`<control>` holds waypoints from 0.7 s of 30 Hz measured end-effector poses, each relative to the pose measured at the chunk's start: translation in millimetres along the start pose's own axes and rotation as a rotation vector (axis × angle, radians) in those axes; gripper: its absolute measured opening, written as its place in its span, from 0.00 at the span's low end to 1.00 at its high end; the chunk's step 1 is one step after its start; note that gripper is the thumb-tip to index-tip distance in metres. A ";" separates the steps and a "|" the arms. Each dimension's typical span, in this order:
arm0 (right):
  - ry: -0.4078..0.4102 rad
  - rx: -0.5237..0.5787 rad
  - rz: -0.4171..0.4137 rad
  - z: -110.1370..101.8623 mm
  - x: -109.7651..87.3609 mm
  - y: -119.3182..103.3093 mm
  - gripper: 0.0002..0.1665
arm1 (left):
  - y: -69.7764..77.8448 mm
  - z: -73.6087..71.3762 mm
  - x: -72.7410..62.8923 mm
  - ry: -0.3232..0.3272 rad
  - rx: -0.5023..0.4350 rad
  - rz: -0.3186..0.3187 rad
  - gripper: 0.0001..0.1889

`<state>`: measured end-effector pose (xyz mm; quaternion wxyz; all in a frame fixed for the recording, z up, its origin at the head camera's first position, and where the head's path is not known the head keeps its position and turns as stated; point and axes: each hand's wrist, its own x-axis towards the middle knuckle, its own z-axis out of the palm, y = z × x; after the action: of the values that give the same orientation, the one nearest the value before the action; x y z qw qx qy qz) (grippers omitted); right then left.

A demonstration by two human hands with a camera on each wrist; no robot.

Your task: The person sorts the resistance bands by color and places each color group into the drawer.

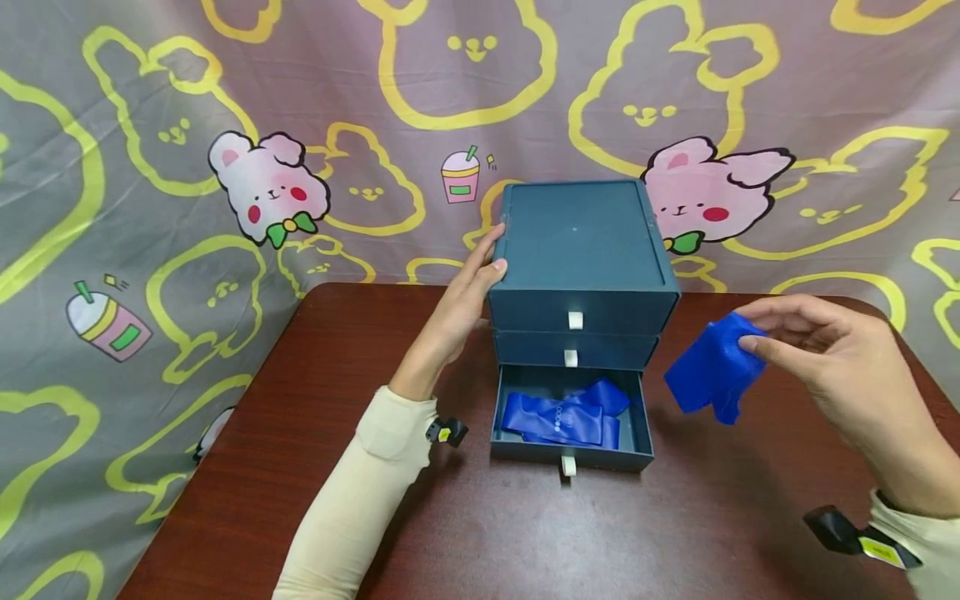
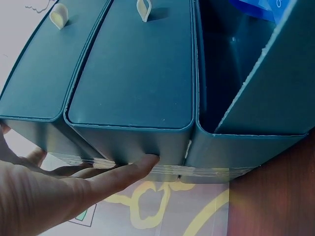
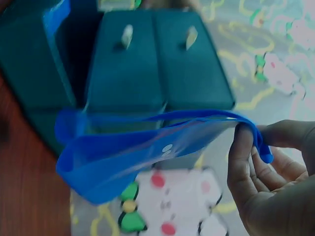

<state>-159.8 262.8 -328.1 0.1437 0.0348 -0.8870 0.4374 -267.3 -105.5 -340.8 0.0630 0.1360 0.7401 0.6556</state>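
A dark teal three-drawer box stands on the table with its bottom drawer pulled out. Several wide flat blue bands, one with pale print, lie folded inside that drawer. My left hand rests along the box's left side; in the left wrist view its fingers lie against the side wall. To the right of the box, my right hand pinches a folded blue band between thumb and fingers. In the right wrist view the band's loops hang from the fingertips, showing a small white mark.
Both upper drawers are closed, and each drawer has a small white pull tab. The brown wooden table extends around the box. Behind it hangs a curtain with cartoon prints.
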 end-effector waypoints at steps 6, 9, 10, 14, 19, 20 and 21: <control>-0.043 0.059 -0.047 23.4 -9.8 -27.1 0.16 | -2.1 -0.7 0.2 -0.001 0.003 0.003 0.30; -0.070 0.090 -0.087 41.1 -13.5 -38.4 0.15 | -2.6 -1.1 0.0 0.000 0.005 0.000 0.30; -0.078 0.100 -0.103 47.6 -14.6 -41.9 0.15 | -2.6 -1.3 -0.1 0.001 0.004 -0.001 0.30; -0.109 0.157 -0.142 74.7 -17.5 -55.3 0.14 | -1.9 -2.0 -0.2 -0.001 -0.003 -0.004 0.30; -0.133 0.238 -0.135 111.5 -18.7 -65.8 0.12 | -0.1 -1.7 0.0 -0.011 -0.011 -0.003 0.29; -0.137 0.251 -0.132 119.0 -18.8 -66.7 0.12 | 0.3 -1.5 -0.1 -0.012 -0.010 -0.002 0.29; -0.140 0.260 -0.127 126.4 -18.9 -67.2 0.12 | 0.6 -1.3 -0.1 -0.013 -0.007 -0.001 0.29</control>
<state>-157.5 120.9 -354.8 0.1031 0.1396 -0.8269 0.5349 -267.5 -106.7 -340.0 0.0684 0.1395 0.7376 0.6571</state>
